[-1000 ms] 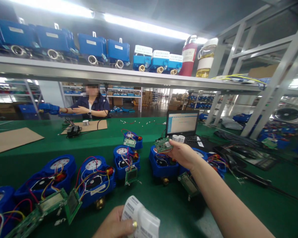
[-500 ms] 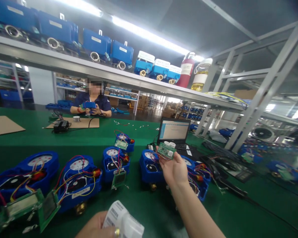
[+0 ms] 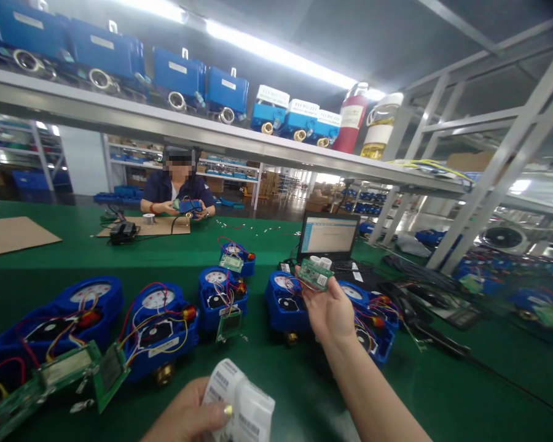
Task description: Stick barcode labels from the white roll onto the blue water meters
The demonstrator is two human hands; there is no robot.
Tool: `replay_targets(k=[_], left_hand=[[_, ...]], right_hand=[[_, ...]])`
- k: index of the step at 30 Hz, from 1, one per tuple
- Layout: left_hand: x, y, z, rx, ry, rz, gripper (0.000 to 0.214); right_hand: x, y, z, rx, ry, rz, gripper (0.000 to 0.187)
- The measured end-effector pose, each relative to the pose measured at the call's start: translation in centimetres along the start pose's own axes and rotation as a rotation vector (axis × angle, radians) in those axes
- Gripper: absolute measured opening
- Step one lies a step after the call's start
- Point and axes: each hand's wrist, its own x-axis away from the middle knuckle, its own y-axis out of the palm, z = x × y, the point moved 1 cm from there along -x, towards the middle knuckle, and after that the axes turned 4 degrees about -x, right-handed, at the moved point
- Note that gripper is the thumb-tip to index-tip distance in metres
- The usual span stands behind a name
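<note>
While the right hand [image 3: 328,310] still pinches the circuit board [image 3: 316,274], the left hand [image 3: 188,417] keeps gripping the label roll [image 3: 242,405].

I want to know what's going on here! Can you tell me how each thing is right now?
Right hand: raised, holding circuit board.
Left hand: gripping label roll.
Laptop: open, screen lit.
Blue meters: uncovered, wires and boards hanging out.
Co-worker: seated, holding a blue meter.
</note>
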Motion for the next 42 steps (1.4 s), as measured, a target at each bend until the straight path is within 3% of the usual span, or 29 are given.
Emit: replay_targets(k=[6, 8, 10, 12, 16, 17, 21, 28, 32, 37, 42], left_hand=[[-0.2, 0.1, 0.3, 0.034, 0.071, 0.144, 0.04], [-0.2, 0.1, 0.3, 0.065, 0.099, 0.196, 0.038], [-0.1, 0.1, 0.4, 0.09, 0.119, 0.243, 0.037], [-0.1, 0.1, 0.4, 0.104, 0.137, 0.281, 0.037], [-0.1, 0.0, 0.5, 0.106, 0.169, 0.317, 0.038], [-0.1, 0.0, 0.5, 0.103, 0.177, 0.319, 0.039], [-0.1, 0.1, 0.6, 0.088, 0.203, 0.328, 0.041], [0.2, 0.1, 0.6, -0.12, 0.267, 0.365, 0.041], [0.2, 0.2, 0.7, -0.303, 0.302, 0.348, 0.043], [0.3, 0.3, 0.7, -0.368, 0.331, 0.322, 0.057], [0.5, 0.3, 0.7, -0.404, 0.338, 0.395, 0.041]], right_hand=[[1.8, -1.4, 1.2, 0.18, -0.075, -0.016, 0.034], [3.0, -1.9, 1.4, 0.481, -0.157, -0.123, 0.04], [4.3, -2.2, 1.3, 0.851, -0.315, -0.287, 0.045], [5.6, -2.2, 1.0, 1.065, -0.486, -0.383, 0.045], [8.4, -1.8, 0.5, 1.056, -0.701, -0.339, 0.011], [9.1, -1.7, 0.5, 1.023, -0.69, -0.356, 0.006], [11.4, -0.9, 1.6, 0.969, -0.505, -0.511, 0.027], [11.9, -0.3, 3.0, 1.093, -0.242, -0.488, 0.014], [11.7, -0.2, 3.1, 1.076, -0.253, -0.509, 0.019], [11.9, -0.2, 3.5, 1.093, -0.384, -0.558, 0.016], [12.0, -0.5, 4.1, 1.122, -0.387, -0.573, 0.015]])
